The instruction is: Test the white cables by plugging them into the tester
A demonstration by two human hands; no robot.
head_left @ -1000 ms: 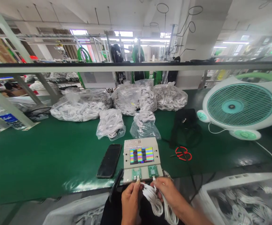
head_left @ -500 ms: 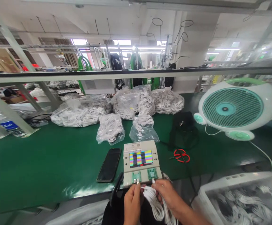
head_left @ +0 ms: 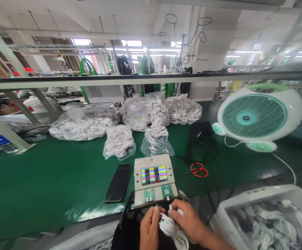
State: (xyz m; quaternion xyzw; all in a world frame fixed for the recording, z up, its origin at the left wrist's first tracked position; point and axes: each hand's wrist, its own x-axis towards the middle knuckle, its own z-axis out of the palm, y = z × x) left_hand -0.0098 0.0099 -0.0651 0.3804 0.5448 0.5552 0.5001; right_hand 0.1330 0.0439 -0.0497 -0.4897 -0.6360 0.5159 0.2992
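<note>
A beige cable tester [head_left: 154, 179] with a striped colour screen and two green sockets sits at the near edge of the green table [head_left: 49, 180]. Just below it, my left hand [head_left: 150, 227] pinches one plug of a coiled white cable [head_left: 172, 230], and my right hand [head_left: 189, 222] grips the coil and its other plug. Both plugs are a short way out of the sockets, not touching them.
A black phone [head_left: 118, 182] lies left of the tester, red scissors [head_left: 199, 170] and a black pouch [head_left: 200, 140] to its right. Bags of white cables [head_left: 119, 140] fill the back. A fan [head_left: 257, 118] stands at right, a white bin of cables [head_left: 265, 217] at lower right.
Both plugs have come out of the tester's sockets, and my hands have drawn back toward me with the cable. The view shifted slightly.
</note>
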